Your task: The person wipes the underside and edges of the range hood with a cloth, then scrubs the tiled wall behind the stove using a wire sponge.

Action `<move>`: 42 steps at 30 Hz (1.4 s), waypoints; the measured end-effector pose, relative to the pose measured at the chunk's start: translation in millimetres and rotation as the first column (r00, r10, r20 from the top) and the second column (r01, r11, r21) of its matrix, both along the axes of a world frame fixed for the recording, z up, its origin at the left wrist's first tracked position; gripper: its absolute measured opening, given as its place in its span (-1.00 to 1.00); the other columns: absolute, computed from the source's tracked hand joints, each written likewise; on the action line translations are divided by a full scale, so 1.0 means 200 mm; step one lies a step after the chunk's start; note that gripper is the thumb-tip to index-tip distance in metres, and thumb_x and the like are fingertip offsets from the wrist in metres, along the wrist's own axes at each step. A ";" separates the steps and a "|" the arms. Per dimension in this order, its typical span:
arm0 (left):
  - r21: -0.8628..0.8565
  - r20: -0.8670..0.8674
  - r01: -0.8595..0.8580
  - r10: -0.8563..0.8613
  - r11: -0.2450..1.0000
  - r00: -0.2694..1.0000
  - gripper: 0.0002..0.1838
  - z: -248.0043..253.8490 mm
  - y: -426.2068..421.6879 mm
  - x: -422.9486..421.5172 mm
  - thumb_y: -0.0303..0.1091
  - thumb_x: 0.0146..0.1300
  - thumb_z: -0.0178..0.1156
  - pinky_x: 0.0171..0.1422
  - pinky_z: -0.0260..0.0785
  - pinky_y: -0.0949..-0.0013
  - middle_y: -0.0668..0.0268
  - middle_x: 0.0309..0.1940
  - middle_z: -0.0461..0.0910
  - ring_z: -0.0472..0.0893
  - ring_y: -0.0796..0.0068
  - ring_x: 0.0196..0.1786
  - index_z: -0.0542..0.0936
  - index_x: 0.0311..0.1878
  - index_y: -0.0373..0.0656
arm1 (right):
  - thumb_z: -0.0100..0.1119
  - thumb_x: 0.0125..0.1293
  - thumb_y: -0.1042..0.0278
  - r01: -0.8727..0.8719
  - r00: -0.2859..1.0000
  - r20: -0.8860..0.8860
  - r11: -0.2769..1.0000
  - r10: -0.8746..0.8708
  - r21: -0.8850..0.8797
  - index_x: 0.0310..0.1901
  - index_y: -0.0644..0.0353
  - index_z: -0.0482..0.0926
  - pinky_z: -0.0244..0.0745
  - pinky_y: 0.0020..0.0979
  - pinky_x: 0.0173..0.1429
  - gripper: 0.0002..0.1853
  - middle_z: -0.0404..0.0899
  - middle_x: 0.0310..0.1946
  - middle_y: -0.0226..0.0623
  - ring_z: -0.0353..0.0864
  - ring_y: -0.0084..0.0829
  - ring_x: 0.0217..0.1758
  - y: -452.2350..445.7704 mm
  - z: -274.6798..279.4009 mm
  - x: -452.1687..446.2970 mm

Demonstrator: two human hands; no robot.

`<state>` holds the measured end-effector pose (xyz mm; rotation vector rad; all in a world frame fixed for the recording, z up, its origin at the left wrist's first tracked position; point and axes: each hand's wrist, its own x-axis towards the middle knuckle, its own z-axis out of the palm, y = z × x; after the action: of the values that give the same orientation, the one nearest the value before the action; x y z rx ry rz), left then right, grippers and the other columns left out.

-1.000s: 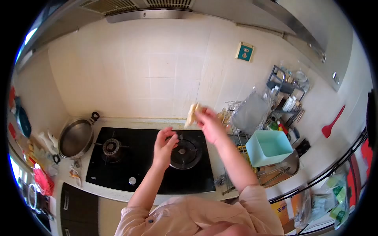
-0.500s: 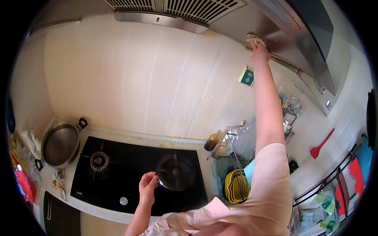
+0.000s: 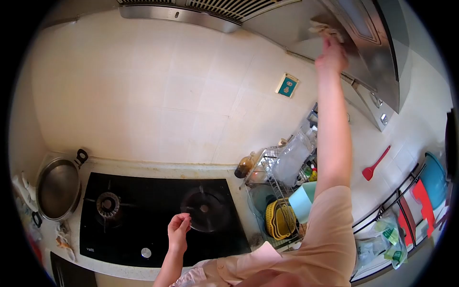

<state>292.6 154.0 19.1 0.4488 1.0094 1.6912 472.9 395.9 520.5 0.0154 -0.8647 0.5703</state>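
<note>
High at the upper right, my right hand (image 3: 332, 56) presses a crumpled beige cloth (image 3: 326, 28) against the metal underside of the range hood (image 3: 306, 21). My fingers are closed on the cloth, and both are slightly blurred. My left hand (image 3: 178, 233) hovers over the black gas stove (image 3: 158, 229), just left of the right burner (image 3: 204, 208). Its fingers are curled in with the thumb against them, and I see nothing held there.
A steel pan (image 3: 59, 189) stands left of the stove. Right of it are a brown bottle (image 3: 245, 165), a wire dish rack (image 3: 267, 179) and a yellow basket (image 3: 279, 219). A red spatula (image 3: 376, 163) hangs on the wall near a teal basin (image 3: 435, 181).
My right hand has moved the cloth up and to the right along the hood's underside. The left hand stays nearly in place. The whole view has shifted a little.
</note>
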 end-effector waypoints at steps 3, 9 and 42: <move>0.048 0.019 0.038 -0.039 0.998 0.999 -0.93 -0.06 -0.02 0.01 -0.44 0.24 0.15 -0.26 0.27 0.64 0.53 -0.38 0.54 0.46 0.76 -0.37 0.55 -0.22 -0.07 | 0.13 0.11 0.71 -0.064 0.998 -0.028 0.964 0.059 -0.258 -0.15 0.55 0.39 0.67 -0.50 -0.21 -0.75 0.51 -0.18 -0.08 0.61 -0.27 -0.20 0.11 -0.01 -0.01; -0.034 0.018 -0.018 0.018 0.999 1.000 -0.94 -0.09 -0.05 -0.04 -0.47 0.23 0.12 -0.27 0.27 0.63 0.51 -0.42 0.54 0.45 0.73 -0.39 0.56 -0.29 -0.07 | 0.20 0.03 0.74 -0.092 0.995 0.020 0.967 0.099 -0.236 -0.14 0.60 0.33 0.68 -0.44 -0.16 -0.65 0.46 -0.10 0.02 0.59 -0.19 -0.16 0.29 0.06 0.06; 0.039 0.030 0.051 -0.052 0.998 0.998 -0.94 -0.05 0.06 -0.07 -0.46 0.26 0.11 -0.27 0.24 0.65 0.50 -0.39 0.54 0.44 0.76 -0.38 0.55 -0.23 -0.10 | -0.03 0.29 0.62 0.137 0.989 0.043 0.988 -0.140 0.075 0.05 0.50 0.32 0.53 -0.48 0.14 -0.69 0.45 0.00 -0.09 0.52 -0.26 0.04 -0.23 -0.23 0.45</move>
<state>279.5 166.1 8.8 0.4687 0.9373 1.6688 562.6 350.4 473.7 0.0068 -0.9249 0.4105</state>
